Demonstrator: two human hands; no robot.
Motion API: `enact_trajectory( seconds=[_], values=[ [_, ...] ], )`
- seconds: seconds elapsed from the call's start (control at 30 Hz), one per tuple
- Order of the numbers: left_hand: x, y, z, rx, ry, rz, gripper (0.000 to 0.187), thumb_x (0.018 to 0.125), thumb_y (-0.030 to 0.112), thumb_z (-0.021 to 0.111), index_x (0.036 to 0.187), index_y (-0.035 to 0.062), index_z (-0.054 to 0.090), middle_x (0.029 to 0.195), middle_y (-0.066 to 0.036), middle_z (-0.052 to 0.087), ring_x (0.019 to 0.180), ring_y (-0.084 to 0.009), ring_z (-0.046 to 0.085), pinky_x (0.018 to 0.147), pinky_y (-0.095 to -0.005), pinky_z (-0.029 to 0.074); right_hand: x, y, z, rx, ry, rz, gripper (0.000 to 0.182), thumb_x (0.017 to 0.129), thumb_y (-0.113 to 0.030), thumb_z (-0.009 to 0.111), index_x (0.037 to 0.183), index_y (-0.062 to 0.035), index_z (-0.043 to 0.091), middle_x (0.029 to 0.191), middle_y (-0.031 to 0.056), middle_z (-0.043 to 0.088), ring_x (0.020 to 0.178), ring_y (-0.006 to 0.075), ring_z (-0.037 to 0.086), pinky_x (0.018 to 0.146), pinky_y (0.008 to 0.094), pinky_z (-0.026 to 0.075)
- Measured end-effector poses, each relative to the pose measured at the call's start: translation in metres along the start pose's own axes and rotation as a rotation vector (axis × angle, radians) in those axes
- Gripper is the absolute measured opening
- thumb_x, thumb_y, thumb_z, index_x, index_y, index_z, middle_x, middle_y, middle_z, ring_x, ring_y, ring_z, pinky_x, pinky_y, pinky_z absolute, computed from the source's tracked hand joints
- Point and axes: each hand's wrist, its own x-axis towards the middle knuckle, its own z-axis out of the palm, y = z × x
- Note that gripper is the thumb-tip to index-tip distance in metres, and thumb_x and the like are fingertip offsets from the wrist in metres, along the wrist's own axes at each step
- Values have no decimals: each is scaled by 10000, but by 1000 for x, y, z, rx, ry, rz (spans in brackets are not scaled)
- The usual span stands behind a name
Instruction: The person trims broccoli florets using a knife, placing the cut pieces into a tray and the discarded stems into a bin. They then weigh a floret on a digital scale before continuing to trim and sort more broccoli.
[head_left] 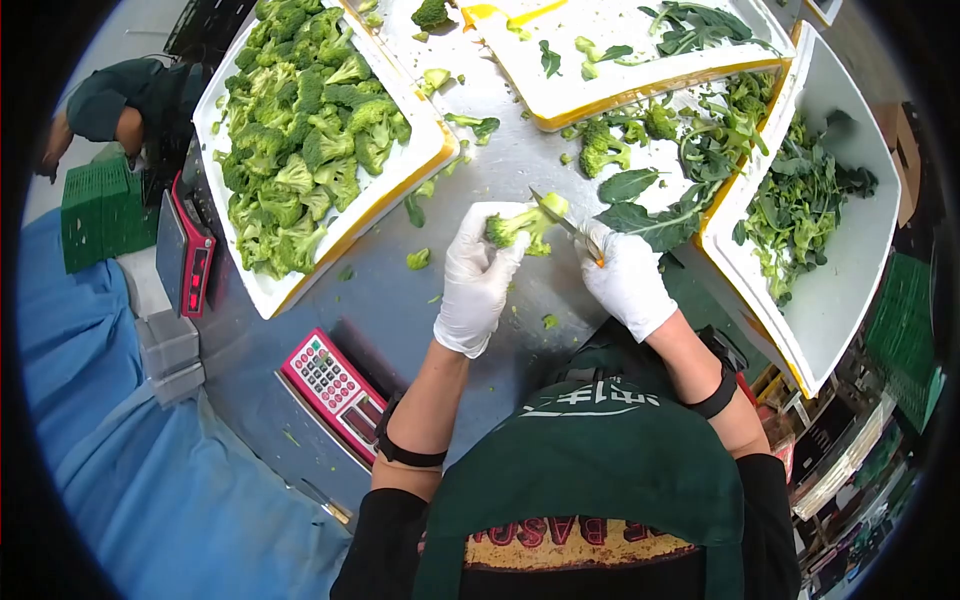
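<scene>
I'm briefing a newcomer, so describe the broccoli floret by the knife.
From the white box heaped with florets, go right to the gloved left hand. It holds the broccoli floret, pale stem at the knife. Unlike its neighbours, this one is held, not lying loose.

The grey metal table (400, 310) carries a white box (350, 228) of broccoli (300, 120), a white tray (535, 80) with some greens, and a pink scale (340, 385) with a keypad. Green scraps (418, 260) and leaves (628, 185) lie loose on it.
</scene>
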Motion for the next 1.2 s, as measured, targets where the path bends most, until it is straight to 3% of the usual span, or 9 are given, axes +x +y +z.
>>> enact_trajectory(
  seconds=[0.27,0.33,0.5,0.53,0.6,0.8,0.93,0.97,1.2],
  values=[
    [44,73,-56,139,434,340,335,902,0,620,1220,17,518,1193,-92,581,1105,-169,567,960,-300,460,-3,31,5,490,-126,305,152,931,-152,587,1014,-36,640,742,50,640,608,106,590,596,283,485],
    [69,78,-87,590,735,602,446,878,48,673,1278,3,481,1280,-111,527,1204,-202,502,1032,-341,399,-3,28,5,656,-60,293,159,947,-155,578,1035,-35,634,725,21,625,586,84,562,562,258,465],
    [81,57,-17,514,283,514,370,852,53,666,1206,20,566,1182,-112,581,1095,-214,571,942,-351,447,2,22,-14,966,184,498,141,963,-162,587,1065,-70,619,674,-13,576,504,29,438,464,185,335],
    [78,45,-2,886,152,484,336,839,95,685,1159,29,607,1103,-136,624,1007,-237,616,894,-365,473,3,22,-15,1013,220,518,132,961,-157,590,1057,-71,619,674,-13,576,498,31,430,458,186,331],
    [87,3,32,916,-120,684,442,835,137,687,1260,70,581,1212,-125,627,1166,-245,565,1044,-377,403,3,26,-16,1047,238,504,121,961,-150,590,1049,-73,621,679,-13,579,498,32,433,456,184,334],
    [108,-69,74,1083,-109,551,490,780,87,660,1263,110,580,1230,-201,500,1147,-370,495,994,-408,427,-5,32,-15,1021,263,474,131,965,-144,580,1054,-55,617,695,-22,582,522,21,450,471,172,347],
    [97,-40,67,749,-140,339,459,756,71,687,1208,88,609,1091,-156,523,1072,-310,528,951,-376,439,-6,39,-13,646,336,225,157,933,-103,591,1075,-41,614,700,37,602,580,109,583,536,264,463],
    [91,-35,64,712,-122,277,452,744,62,705,1188,87,624,1067,-108,527,1021,-241,537,930,-354,440,-5,49,-7,371,409,81,192,860,-52,617,1051,-49,629,754,119,639,659,227,661,597,322,508],
    [52,-10,45,461,-114,36,441,781,-30,663,1216,18,606,1110,-57,465,1021,-143,547,919,-286,451,6,7,-31,-159,404,-180,312,778,-58,627,1087,-100,619,784,134,640,707,336,648,644,402,532]
  ],
)
